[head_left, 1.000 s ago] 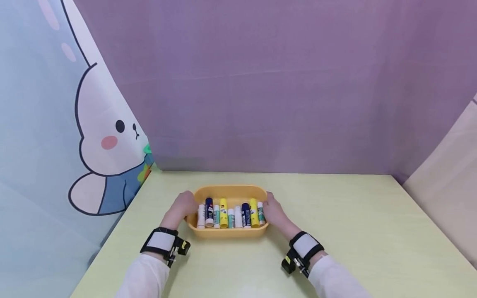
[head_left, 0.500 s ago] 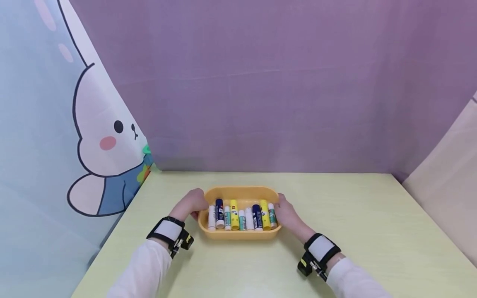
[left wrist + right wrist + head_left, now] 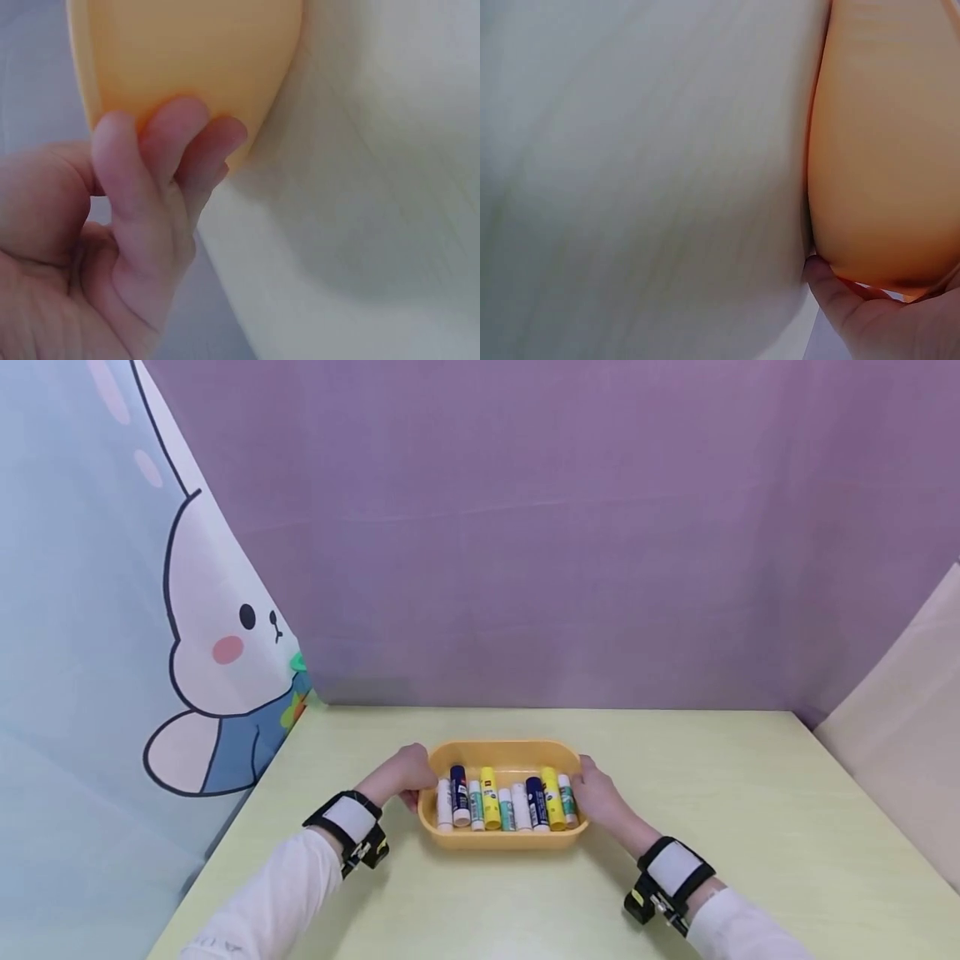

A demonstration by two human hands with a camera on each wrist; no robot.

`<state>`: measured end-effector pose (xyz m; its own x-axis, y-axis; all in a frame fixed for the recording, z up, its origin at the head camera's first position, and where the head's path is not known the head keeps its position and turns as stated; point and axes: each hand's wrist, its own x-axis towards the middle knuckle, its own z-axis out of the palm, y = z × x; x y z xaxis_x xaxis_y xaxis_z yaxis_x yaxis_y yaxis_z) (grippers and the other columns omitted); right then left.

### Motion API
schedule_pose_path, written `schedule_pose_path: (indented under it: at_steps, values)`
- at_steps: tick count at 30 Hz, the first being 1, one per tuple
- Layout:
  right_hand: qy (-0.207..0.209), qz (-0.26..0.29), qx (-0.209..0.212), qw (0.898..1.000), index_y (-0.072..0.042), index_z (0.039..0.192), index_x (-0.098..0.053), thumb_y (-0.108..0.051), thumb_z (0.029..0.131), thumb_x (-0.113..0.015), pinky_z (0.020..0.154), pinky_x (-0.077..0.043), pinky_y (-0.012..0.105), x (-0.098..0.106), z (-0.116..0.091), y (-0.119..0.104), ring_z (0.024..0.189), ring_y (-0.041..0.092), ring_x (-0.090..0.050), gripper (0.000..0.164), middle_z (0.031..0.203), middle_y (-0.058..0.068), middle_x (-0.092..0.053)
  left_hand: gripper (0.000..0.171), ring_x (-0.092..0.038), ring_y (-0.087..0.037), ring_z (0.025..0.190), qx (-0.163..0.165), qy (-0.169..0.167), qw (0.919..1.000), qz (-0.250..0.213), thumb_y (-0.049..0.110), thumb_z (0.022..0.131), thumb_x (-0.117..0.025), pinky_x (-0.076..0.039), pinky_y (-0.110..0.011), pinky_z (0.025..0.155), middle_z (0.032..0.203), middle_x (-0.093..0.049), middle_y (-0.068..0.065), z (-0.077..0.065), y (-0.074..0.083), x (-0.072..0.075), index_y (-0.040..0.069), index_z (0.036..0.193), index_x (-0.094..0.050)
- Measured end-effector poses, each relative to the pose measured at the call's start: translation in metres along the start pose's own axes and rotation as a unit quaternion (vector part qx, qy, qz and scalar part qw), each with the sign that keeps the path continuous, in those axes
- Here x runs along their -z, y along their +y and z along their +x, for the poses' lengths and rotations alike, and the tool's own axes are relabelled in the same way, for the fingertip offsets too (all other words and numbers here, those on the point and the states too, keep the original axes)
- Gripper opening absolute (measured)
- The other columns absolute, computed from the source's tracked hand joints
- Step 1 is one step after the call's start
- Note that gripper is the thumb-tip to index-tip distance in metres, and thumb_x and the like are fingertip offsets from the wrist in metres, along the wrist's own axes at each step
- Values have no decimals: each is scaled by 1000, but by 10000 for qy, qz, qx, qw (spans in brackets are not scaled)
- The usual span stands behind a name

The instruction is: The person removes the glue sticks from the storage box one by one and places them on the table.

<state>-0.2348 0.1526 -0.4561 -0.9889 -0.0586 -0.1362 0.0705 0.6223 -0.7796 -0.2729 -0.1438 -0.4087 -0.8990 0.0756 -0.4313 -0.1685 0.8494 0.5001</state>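
Observation:
An orange-yellow plastic tray (image 3: 504, 841) with rounded ends is low over the table in the head view; I cannot tell whether its base touches the tabletop. Side by side in it lie several glue sticks: yellow (image 3: 490, 799), dark blue (image 3: 537, 803), white (image 3: 444, 803) and teal-and-white ones. My left hand (image 3: 411, 770) grips the tray's left end, its fingertips (image 3: 176, 120) against the outer wall in the left wrist view. At the right end my right hand (image 3: 600, 793) holds on, with a fingertip (image 3: 823, 274) by the lower edge. Parts of both hands are hidden.
A pale green tabletop (image 3: 750, 810) spreads around the tray. Purple cloth (image 3: 540, 543) hangs behind its back edge. A blue printed cloth (image 3: 67, 652) borders the left side, a pale one (image 3: 907, 718) the right.
Held at both ends, the tray has slid to the right and slightly towards me. Both hands move along with it, and the glue sticks keep their order inside.

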Motion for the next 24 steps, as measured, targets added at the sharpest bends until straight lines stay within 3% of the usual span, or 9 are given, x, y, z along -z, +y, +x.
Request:
schedule_pose_path:
  at_steps: [5, 10, 17, 21, 24]
  values:
    - [-16, -9, -61, 10000, 2, 146, -17, -14, 101, -33, 93, -49, 48, 3, -1, -2, 115, 39, -53, 51, 138, 31, -41, 12, -58, -17, 37, -108, 78, 9997, 183, -1, 78, -54, -53, -28, 43, 61, -63, -15, 2, 1, -3, -6, 89, -51]
    - [315, -584, 523, 9964, 0, 149, -8, -19, 97, -47, 103, -35, 57, 9, -3, -11, 131, 46, -35, 68, 148, 30, -25, 12, -58, -17, 38, -48, 123, 9994, 311, -3, 78, -53, -53, -28, 42, 63, -64, -15, -1, 2, -2, -7, 89, -52]
    - [1098, -1950, 1228, 9669, -7, 151, -11, -35, 91, -58, 93, -37, 68, 21, -15, -43, 136, 51, -18, 81, 155, 25, -8, 16, -58, -17, 38, 24, 156, 9994, 305, -3, 79, -52, -52, -27, 42, 65, -63, -15, -3, 3, -2, -8, 94, -51]
    - [1109, -2446, 1485, 9517, -13, 152, -9, -43, 88, -61, 100, -29, 69, 16, -20, -56, 140, 49, -8, 88, 157, 18, 1, 18, -59, -17, 39, 26, 142, 9993, 338, -2, 79, -53, -52, -27, 42, 67, -63, -15, -2, 3, -1, -8, 96, -52]
    - [915, -2627, 1675, 9458, -18, 152, -11, -45, 86, -63, 101, -29, 68, 6, -23, -60, 140, 48, -8, 88, 158, 16, -2, 20, -59, -18, 39, -8, 130, 9995, 297, -2, 79, -54, -52, -27, 42, 67, -63, -16, -2, 4, -2, -9, 98, -51]
